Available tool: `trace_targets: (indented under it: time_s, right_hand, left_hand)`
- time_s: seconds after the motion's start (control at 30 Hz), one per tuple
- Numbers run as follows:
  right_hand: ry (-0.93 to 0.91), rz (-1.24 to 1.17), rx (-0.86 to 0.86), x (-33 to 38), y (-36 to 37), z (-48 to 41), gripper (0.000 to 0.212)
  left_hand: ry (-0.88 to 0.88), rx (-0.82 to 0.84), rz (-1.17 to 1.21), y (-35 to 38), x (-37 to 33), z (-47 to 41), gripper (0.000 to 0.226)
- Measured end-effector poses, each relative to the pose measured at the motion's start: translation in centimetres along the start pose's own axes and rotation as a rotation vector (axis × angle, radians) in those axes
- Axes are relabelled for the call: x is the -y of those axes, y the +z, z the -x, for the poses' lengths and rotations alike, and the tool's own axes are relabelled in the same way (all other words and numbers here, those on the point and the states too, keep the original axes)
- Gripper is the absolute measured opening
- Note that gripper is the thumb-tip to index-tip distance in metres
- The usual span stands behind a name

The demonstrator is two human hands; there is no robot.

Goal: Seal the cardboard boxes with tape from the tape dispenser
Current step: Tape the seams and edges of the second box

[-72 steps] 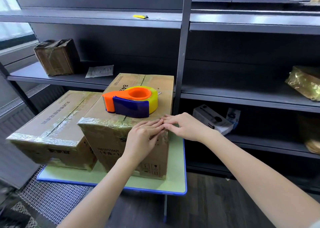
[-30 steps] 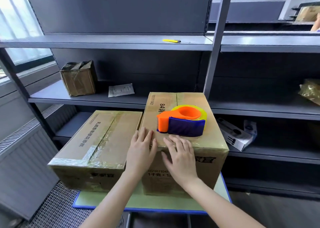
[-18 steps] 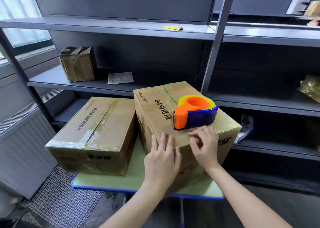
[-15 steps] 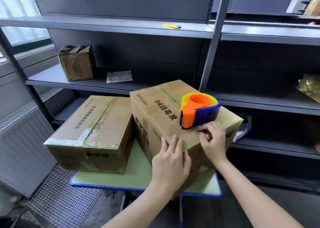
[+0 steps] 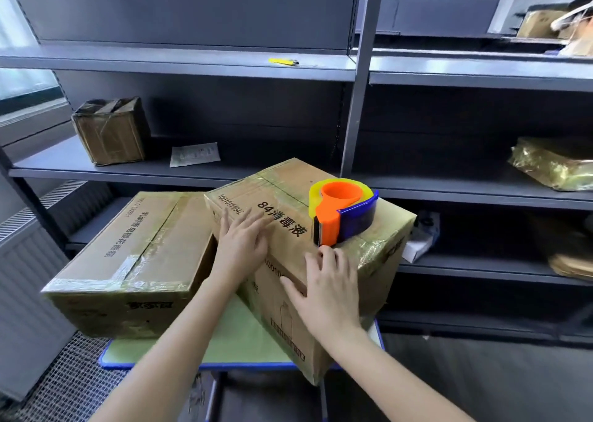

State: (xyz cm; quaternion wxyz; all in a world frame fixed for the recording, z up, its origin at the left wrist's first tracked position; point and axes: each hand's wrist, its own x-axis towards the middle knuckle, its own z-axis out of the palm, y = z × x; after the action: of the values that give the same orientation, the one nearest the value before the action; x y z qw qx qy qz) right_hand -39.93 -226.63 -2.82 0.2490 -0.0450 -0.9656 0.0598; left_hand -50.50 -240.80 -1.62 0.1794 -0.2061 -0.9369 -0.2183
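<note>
- The taped cardboard box (image 5: pixel 288 190) was set at an angle on the green worktop (image 5: pixel 237 335), one corner turned toward the camera and overhanging the blue front edge; a second taped box (image 5: pixel 144 238) was seen just beside it on the left, their sides close together.
- The tape dispenser (image 5: pixel 343 213), orange, blue and yellow, was stood on the top face of the angled box toward its right end; its orange nose was pointed down at the near upper edge.
- The left hand (image 5: pixel 242 242) was laid flat on the box's top face near the left edge, beside the black printed lettering; the fingers were held straight and slightly spread, nothing being gripped; it was kept well left of the dispenser.
- The right hand (image 5: pixel 327 290) was pressed palm-down against the near side face; its fingers were spread and straight, reaching up to the upper edge just below the dispenser's nose; whether a fingertip touched the dispenser could not be told; nothing was grasped.
- Both forearms were extended forward from the lower edge of the view, the left one crossing over the worktop.
- Behind, grey metal shelves (image 5: pixel 192 171) were seen; a small taped box (image 5: pixel 110 131) and a sheet of paper (image 5: pixel 195 154) were placed on the middle one; a yellow cutter (image 5: pixel 284 61) was lying on the shelf above; a gold-wrapped parcel (image 5: pixel 555 161) was seen at the right.
</note>
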Motion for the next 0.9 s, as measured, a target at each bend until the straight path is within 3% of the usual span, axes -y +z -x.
trace_targets:
  time_s: [0.17, 0.37, 0.5, 0.67, 0.9]
  right_hand:
    - [-0.082, 0.012, -0.054, -1.0, 0.7, -0.2, 0.047]
    - [-0.262, -0.096, -0.069, -5.9, 0.5, -0.4, 0.053]
    - [-0.423, -0.240, 0.073, -12.1, -0.5, -1.9, 0.051]
    - [-0.326, -0.303, 0.291, -15.9, -2.1, -2.7, 0.052]
    - [-0.330, -0.078, 0.170, -12.1, -2.3, -1.8, 0.043]
  left_hand:
    - [0.040, 0.055, 0.049, 2.1, 0.8, -0.5, 0.068]
    - [0.013, -0.047, -0.112, 2.3, -1.7, 1.4, 0.052]
    - [-0.054, -0.074, -0.175, 3.2, -5.4, 3.5, 0.051]
    - [-0.101, -0.031, -0.294, 4.2, -9.1, 5.4, 0.054]
    - [-0.031, -0.063, -0.199, 1.7, -6.6, 3.3, 0.047]
